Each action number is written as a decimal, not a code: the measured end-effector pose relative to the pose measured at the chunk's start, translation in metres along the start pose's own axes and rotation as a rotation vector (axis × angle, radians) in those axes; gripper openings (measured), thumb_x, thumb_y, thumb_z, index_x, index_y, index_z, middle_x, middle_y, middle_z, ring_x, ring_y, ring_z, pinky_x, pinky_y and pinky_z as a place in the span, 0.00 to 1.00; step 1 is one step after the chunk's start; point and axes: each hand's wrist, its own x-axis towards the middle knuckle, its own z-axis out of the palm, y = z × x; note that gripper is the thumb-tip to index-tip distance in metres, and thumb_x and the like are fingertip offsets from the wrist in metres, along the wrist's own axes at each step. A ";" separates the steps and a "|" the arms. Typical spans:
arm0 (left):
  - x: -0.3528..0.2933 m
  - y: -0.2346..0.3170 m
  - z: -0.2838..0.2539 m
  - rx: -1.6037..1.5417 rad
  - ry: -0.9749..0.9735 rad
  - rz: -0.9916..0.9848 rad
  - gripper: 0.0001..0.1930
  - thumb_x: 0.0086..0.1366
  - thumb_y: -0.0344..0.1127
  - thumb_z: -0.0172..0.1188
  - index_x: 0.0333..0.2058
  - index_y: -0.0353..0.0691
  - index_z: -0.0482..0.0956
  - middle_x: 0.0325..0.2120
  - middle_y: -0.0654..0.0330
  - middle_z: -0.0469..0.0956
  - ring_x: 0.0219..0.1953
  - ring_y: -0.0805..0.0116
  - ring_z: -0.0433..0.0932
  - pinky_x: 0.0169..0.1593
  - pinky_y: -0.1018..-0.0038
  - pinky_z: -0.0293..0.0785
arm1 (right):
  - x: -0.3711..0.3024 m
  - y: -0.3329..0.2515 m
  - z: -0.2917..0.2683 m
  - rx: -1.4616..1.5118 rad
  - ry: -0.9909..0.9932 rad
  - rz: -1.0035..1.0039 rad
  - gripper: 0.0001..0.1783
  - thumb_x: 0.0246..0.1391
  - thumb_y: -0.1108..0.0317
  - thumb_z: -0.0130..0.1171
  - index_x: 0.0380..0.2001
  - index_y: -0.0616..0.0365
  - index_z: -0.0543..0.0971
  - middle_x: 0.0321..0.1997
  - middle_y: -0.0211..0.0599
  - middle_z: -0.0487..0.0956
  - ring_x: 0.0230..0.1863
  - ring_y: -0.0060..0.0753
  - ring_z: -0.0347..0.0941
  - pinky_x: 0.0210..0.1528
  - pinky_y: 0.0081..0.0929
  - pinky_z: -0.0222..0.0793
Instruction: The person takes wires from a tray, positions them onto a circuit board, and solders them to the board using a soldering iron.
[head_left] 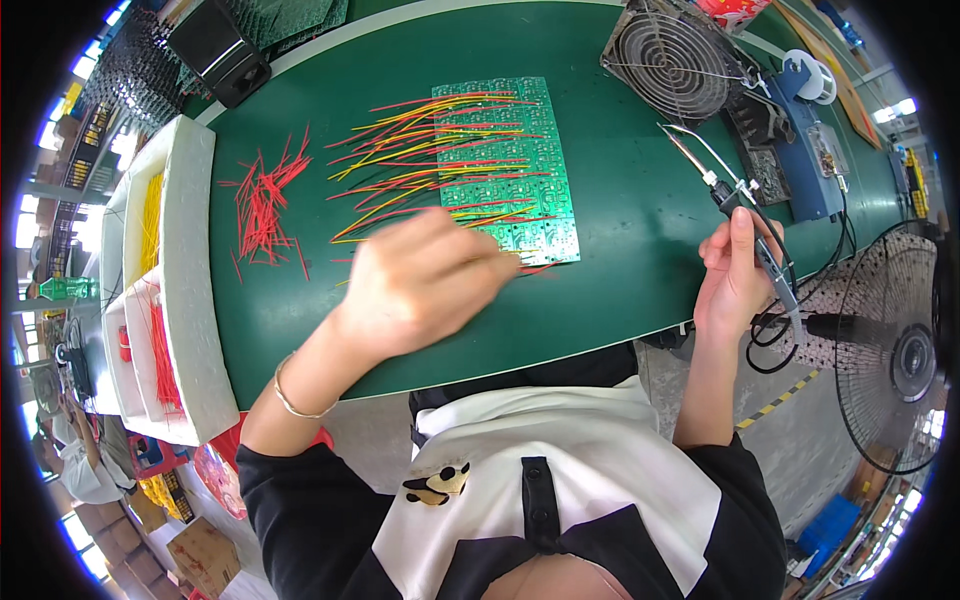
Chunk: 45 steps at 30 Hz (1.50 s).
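A green circuit board panel (553,170) lies on the green table, with rows of red, yellow and black wires (400,165) sticking out over its left side. My left hand (425,280), somewhat blurred, is closed over the panel's near left corner. Its fingertips point at the board edge, and whatever they pinch is hidden. To the right, my right hand (735,265) grips a soldering iron (765,245) with a thin curved feed tube along it. The iron's tip points up and left, away from the board. A loose pile of short red wires (268,205) lies left of the panel.
At the left edge stands a white foam box (190,290) with yellow and red wires in compartments. A round-grilled fan (670,65) sits at the far right, near a blue soldering unit (810,150). A black standing fan (905,360) is beside the table. A black box-shaped object (218,50) rests far left.
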 end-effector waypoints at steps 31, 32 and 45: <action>-0.005 -0.017 0.015 -0.121 0.064 -0.380 0.07 0.47 0.19 0.61 0.28 0.35 0.78 0.24 0.60 0.73 0.23 0.70 0.73 0.25 0.78 0.71 | -0.010 0.000 0.012 0.096 -0.179 0.135 0.08 0.52 0.70 0.56 0.28 0.60 0.68 0.16 0.37 0.71 0.12 0.22 0.65 0.17 0.19 0.64; -0.005 -0.017 0.015 -0.122 0.064 -0.383 0.07 0.47 0.19 0.61 0.28 0.35 0.78 0.24 0.60 0.73 0.23 0.70 0.73 0.25 0.78 0.71 | -0.013 -0.001 0.011 0.114 -0.195 0.146 0.08 0.53 0.69 0.55 0.29 0.60 0.68 0.16 0.36 0.71 0.12 0.22 0.64 0.17 0.19 0.63; -0.004 -0.017 0.014 -0.164 0.084 -0.424 0.05 0.48 0.22 0.61 0.26 0.38 0.78 0.23 0.60 0.73 0.24 0.66 0.72 0.26 0.74 0.70 | -0.029 -0.003 0.017 0.204 -0.245 0.252 0.10 0.55 0.68 0.51 0.23 0.56 0.63 0.11 0.35 0.68 0.07 0.21 0.60 0.13 0.19 0.61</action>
